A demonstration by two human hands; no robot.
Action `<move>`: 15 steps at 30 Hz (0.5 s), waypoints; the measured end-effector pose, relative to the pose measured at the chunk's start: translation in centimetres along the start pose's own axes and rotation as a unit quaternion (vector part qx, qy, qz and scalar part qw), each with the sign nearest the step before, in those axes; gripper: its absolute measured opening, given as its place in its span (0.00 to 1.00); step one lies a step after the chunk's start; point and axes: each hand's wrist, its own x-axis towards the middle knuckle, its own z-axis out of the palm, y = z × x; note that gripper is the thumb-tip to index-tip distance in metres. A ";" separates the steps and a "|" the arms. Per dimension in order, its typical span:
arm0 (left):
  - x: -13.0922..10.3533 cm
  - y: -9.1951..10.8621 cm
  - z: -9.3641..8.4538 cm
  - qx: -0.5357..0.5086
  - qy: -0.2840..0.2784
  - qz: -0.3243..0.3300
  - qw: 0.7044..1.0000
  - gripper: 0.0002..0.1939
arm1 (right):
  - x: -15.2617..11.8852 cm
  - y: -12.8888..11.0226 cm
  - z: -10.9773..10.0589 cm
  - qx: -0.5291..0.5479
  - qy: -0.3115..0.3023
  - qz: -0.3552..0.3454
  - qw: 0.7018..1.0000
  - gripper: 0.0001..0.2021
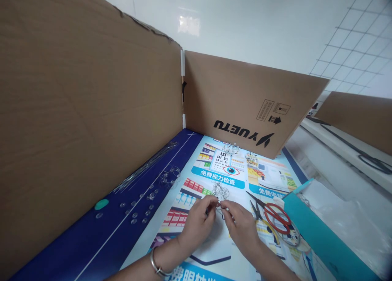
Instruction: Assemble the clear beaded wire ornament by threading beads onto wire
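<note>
My left hand (pixel 200 215) and my right hand (pixel 240 221) meet over the printed mat, fingertips pinched close together. Between them is a small piece of thin wire (pixel 218 205), joined to or touching a tangled wire shape (pixel 221 190) just beyond the fingers. Both hands have their fingers closed on this wirework; its fine detail is too small to tell. A silver bangle circles my left wrist.
Clear beads (pixel 134 215) and a bundle of thin wires (pixel 143 168) lie at left, by a green disc (pixel 101 204). Red-handled scissors (pixel 277 218), yellow-handled pliers (pixel 268 228) and a teal box (pixel 330 236) are at right. Cardboard walls (pixel 245 97) stand behind and left.
</note>
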 end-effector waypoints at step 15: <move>-0.2 -1.1 0.2 -0.016 -0.018 -0.040 0.999 0.13 | 0.0 -0.3 -0.2 -0.011 -0.038 0.021 0.999 0.13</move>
